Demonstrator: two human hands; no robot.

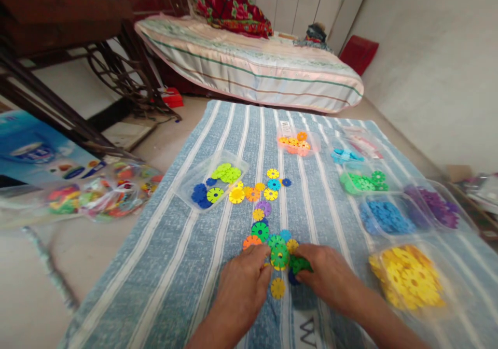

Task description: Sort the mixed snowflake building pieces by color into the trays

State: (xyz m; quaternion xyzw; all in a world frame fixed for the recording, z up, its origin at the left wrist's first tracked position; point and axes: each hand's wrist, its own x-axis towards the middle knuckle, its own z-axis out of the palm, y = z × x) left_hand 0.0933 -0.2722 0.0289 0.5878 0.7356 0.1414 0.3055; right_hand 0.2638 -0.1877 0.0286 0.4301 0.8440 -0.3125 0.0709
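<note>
A joined chain of notched plastic snowflake discs lies on the striped cloth, with a purple disc (263,207) and a green disc (260,231) along it. At its near end, my left hand (245,276) has thumb and fingers closed at the edge of a green disc (279,257). To the right, my right hand (324,270) pinches a dark green disc (300,264), with a dark blue disc (293,276) under its fingertips. An orange disc (251,242) sits just beyond my left fingers. A yellow disc (277,288) lies between the hands, nearer me.
Clear tubs of yellow discs (408,279), blue discs (387,217), purple discs (438,204) and green discs (363,182) stand at right. An orange-disc tub (298,144) is farther back. Left is a tub (187,183) of lime and dark blue discs. A bed (252,69) stands beyond.
</note>
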